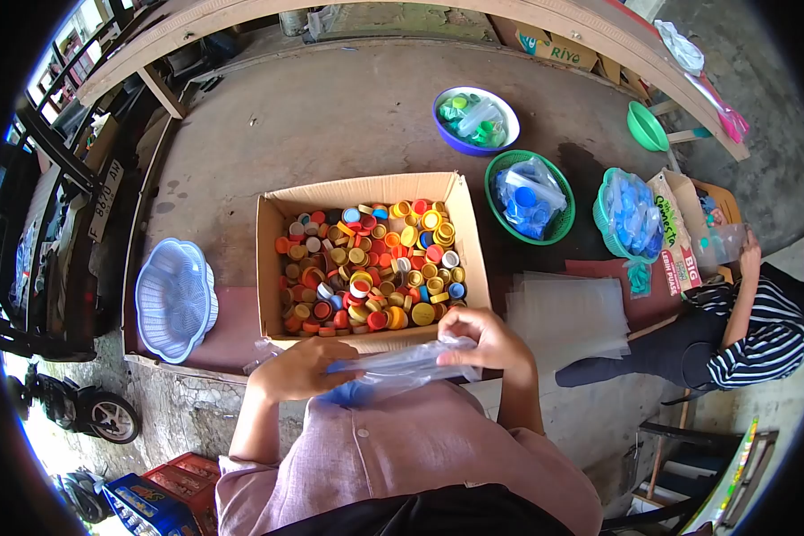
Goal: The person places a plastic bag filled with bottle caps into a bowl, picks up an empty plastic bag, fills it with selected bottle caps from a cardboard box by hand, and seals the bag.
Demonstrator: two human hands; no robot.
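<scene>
Between my two hands, close to my chest, a clear plastic bag (pixel 402 364) is stretched, with something blue at its left end, probably caps but blurred. My left hand (pixel 304 368) is closed on that left end. The fingers of my right hand (pixel 481 341) pinch the bag's other end. Just beyond my hands stands an open cardboard box (pixel 380 185) full of bottle caps (pixel 371 268), mostly red, orange, yellow and gold with some blue and white. A stack of clear plastic sheets or flat bags (pixel 567 313) lies to the right of the box.
An empty white-blue basket (pixel 175 299) sits left of the box. At the right are a purple-rimmed bowl (pixel 442 134), a green basket (pixel 570 228) and a turquoise basket (pixel 606 214), all holding bagged items. A seated person in a striped top (pixel 759 330) works at far right.
</scene>
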